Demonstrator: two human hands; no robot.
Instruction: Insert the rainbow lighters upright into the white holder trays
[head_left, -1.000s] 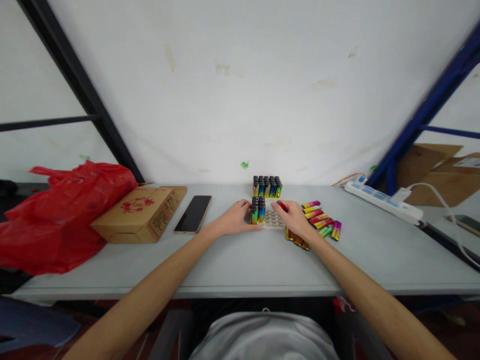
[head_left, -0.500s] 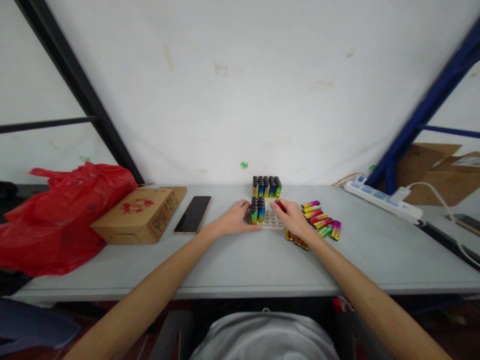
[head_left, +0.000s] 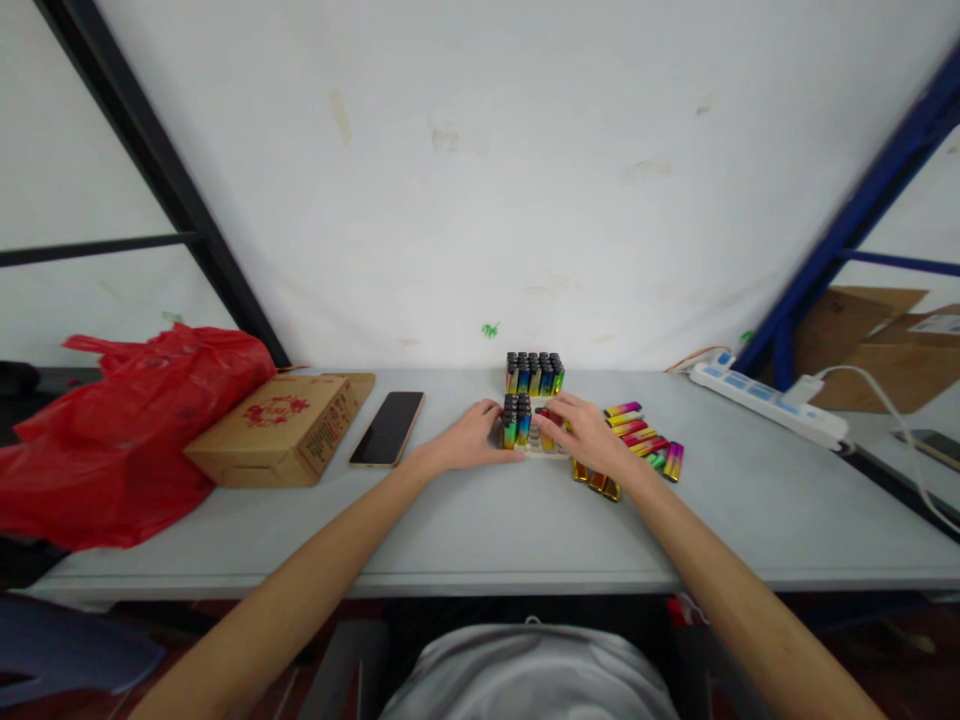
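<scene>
A pale tray (head_left: 537, 452) with round slots stands on the grey table, its left part filled with upright green and blue lighters (head_left: 516, 424). My left hand (head_left: 477, 436) rests against the tray's left side, thumb and fingers spread around that edge. Over the slots, my right hand (head_left: 576, 428) has its fingers closed on a red and gold lighter (head_left: 547, 430), which is upright. Behind the tray stands a block of upright lighters (head_left: 534, 374) with black tops. Loose colourful lighters (head_left: 637, 436) lie to the right, partly behind my right hand.
A phone (head_left: 387, 428), a cardboard box (head_left: 270, 430) and a red plastic bag (head_left: 135, 430) are on the left. A white power strip (head_left: 765, 402) with a plugged-in charger lies at the right, near cardboard boxes (head_left: 870, 350).
My right hand has turned slightly, and the red lighter in it has gone from tilted to upright over the tray's slots. My left hand has stayed in place.
</scene>
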